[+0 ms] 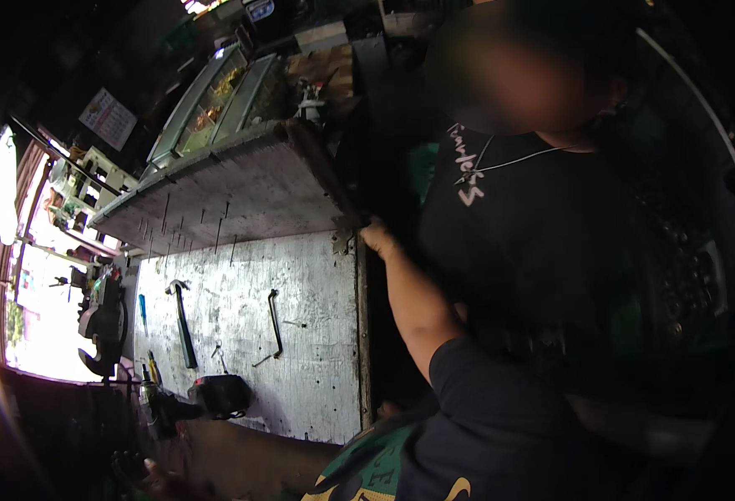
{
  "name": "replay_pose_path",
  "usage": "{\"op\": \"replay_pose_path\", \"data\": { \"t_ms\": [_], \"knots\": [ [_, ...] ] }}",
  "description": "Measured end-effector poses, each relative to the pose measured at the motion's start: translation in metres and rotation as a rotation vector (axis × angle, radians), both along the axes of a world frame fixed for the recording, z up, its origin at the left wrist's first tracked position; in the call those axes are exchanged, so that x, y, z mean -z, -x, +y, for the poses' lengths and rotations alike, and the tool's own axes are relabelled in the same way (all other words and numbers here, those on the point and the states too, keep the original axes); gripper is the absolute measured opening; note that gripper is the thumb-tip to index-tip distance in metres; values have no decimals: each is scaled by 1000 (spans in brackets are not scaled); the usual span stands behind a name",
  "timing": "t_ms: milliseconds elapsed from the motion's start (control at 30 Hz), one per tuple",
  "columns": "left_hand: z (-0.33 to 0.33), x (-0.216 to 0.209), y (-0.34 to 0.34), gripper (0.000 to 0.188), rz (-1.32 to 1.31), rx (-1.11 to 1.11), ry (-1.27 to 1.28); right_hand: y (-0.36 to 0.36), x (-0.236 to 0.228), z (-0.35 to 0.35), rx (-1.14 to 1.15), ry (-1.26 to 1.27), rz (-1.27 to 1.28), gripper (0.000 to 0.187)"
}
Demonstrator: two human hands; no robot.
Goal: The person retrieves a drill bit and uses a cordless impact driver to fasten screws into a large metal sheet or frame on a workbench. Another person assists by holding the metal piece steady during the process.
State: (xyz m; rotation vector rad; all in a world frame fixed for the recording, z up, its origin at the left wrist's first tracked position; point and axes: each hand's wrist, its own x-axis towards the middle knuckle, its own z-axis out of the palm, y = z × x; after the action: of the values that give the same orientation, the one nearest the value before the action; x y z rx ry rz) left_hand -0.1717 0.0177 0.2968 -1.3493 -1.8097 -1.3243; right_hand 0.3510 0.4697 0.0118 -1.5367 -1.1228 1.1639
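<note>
My right hand (377, 239) is at the end of my outstretched right arm. Its fingers are closed on the bench edge, at the corner where the worn grey bench top (317, 367) meets a raised board (259, 179); the fingertips are partly hidden. Low at the left, my left hand (152, 478) is dim and holds nothing I can see, its fingers apart. Near it is a cordless drill (159, 409) with a black battery pack (220, 396) at the bench's front edge. On the bench lie a claw hammer (184, 326), a bent metal rod (276, 326) and a blue screwdriver (143, 313).
Several thin nails or rods (219, 234) stick out along the raised board. Behind it stands a glass-topped case (209, 108). A dark power tool (104, 317) stands past the left edge, by a bright opening. Close at my right is a person in a black shirt (534, 225).
</note>
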Motion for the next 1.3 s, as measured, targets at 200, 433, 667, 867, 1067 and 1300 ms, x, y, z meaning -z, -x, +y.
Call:
{"op": "replay_pose_path", "data": {
  "t_ms": [200,433,667,867,1067,1300],
  "knots": [
    [7,34,-108,52,-232,99,201,-15,9,17,-75,25,20,57],
    [-19,59,-148,49,-346,56,291,-15,26,25,-113,56,-116,54],
    [-33,70,-147,38,-437,-68,390,-18,26,9,-159,-103,-1,65],
    [-28,78,-160,34,-460,97,403,-5,16,3,-147,-73,-390,104],
    [-20,85,-161,32,-450,162,420,-4,28,4,-98,-203,-412,108],
    [-39,102,-152,43,-574,77,481,3,36,-11,-93,-210,-307,75]
  ]
}}
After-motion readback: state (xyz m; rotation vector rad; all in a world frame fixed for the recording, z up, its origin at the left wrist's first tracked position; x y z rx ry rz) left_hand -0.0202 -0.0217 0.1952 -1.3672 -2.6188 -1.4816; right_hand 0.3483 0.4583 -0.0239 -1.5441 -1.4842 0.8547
